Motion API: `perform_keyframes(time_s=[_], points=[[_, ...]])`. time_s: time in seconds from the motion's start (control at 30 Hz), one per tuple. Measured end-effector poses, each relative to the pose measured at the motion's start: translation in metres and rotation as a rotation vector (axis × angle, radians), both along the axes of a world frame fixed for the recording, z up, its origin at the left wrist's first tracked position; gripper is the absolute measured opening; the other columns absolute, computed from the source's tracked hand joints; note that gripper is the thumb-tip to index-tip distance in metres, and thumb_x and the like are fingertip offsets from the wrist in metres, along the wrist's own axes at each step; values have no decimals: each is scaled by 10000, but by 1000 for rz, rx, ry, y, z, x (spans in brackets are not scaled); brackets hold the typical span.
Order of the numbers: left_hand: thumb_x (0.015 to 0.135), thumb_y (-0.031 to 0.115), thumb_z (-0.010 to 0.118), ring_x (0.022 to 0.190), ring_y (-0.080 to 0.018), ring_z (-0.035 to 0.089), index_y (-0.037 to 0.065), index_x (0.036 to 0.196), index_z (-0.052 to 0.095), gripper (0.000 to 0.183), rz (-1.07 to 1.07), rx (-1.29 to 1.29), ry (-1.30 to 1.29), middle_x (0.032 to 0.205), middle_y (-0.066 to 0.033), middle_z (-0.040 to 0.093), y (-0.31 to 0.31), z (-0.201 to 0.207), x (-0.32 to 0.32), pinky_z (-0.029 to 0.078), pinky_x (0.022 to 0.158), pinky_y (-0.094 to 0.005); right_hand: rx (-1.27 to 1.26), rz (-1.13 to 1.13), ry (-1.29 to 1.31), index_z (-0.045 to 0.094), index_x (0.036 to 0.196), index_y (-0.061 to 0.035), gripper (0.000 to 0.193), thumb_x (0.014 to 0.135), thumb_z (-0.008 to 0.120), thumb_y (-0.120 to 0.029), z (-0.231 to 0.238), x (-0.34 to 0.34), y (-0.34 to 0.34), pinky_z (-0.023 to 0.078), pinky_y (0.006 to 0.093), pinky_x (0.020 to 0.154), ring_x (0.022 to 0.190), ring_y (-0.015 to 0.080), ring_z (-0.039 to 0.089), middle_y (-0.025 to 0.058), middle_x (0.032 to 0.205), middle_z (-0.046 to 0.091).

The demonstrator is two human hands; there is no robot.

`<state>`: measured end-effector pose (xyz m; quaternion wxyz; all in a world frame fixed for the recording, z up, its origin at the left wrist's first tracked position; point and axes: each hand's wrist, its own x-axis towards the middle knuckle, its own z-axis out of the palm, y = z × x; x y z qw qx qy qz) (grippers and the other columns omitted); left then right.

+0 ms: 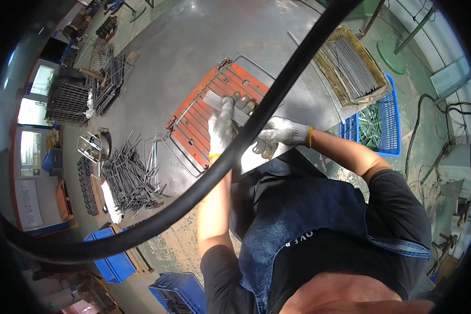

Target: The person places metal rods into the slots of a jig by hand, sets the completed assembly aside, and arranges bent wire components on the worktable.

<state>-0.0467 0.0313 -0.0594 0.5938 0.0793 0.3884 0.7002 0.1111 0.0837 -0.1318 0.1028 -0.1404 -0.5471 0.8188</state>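
Observation:
My left hand (224, 125), in a grey-white work glove, is closed around a bundle of thin metal rods (213, 99). The bundle lies slantwise over an orange-red plate fixture (186, 118) that has metal wires laid across it and a wire frame round its edge. My right hand (285, 132), gloved the same way, is close by at the plate's near right side with its fingers curled. A black band crosses in front and hides the far end of the bundle, so what the right fingers hold cannot be made out.
The fixture rests on a grey metal table (167, 47). A heap of dark rods (128, 175) lies at left, with wire racks (68, 99) beyond. At right are a yellowish tray of rods (350, 63) and a blue basket (395, 123) of greenish pieces. Blue bins (178, 293) stand below.

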Motion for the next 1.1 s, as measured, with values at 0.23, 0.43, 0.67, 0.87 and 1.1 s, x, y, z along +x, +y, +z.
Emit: perform_keyframes(time_s=[0.23, 0.43, 0.67, 0.87, 1.1], points=[[992, 226, 440, 884, -283, 642, -15, 1095, 561, 290, -231, -71, -175, 1020, -162, 639, 39, -41, -33, 549, 808, -387, -630, 59, 117, 550, 1187, -7, 299, 960, 538, -201, 4, -35, 39, 566, 296, 684, 900, 180, 662, 119, 1080, 647], [965, 215, 516, 781, -228, 679, -36, 1071, 603, 286, -205, -232, 133, 935, -128, 684, 53, -34, -40, 549, 671, -307, -468, 5, 132, 543, 1224, -5, 339, 975, 520, -235, -16, -46, 56, 538, 289, 799, 1031, 194, 634, 131, 1178, 620], [886, 392, 621, 876, -346, 654, -34, 1116, 582, 486, -565, -760, 1587, 946, -195, 680, 66, 9, -42, 497, 801, -451, -407, -50, 97, 521, 1234, 10, 330, 990, 486, -208, -6, -44, 55, 543, 293, 785, 1031, 203, 637, 134, 1143, 634], [884, 386, 566, 1167, -336, 526, 130, 1287, 501, 482, -275, -139, 2381, 1351, -160, 488, 67, -37, -56, 424, 968, -432, 796, -10, 31, 615, 1052, -4, 210, 962, 523, -170, -9, -44, 61, 532, 285, 703, 895, 193, 650, 112, 1026, 668], [935, 335, 455, 1324, -348, 342, 54, 1295, 511, 460, -274, 36, 2080, 1377, -173, 438, 66, -41, -35, 235, 1123, -453, 938, 26, -220, 606, 1116, -48, 338, 898, 599, -307, 50, 3, 48, 541, 296, 703, 767, 157, 683, 54, 899, 693]])
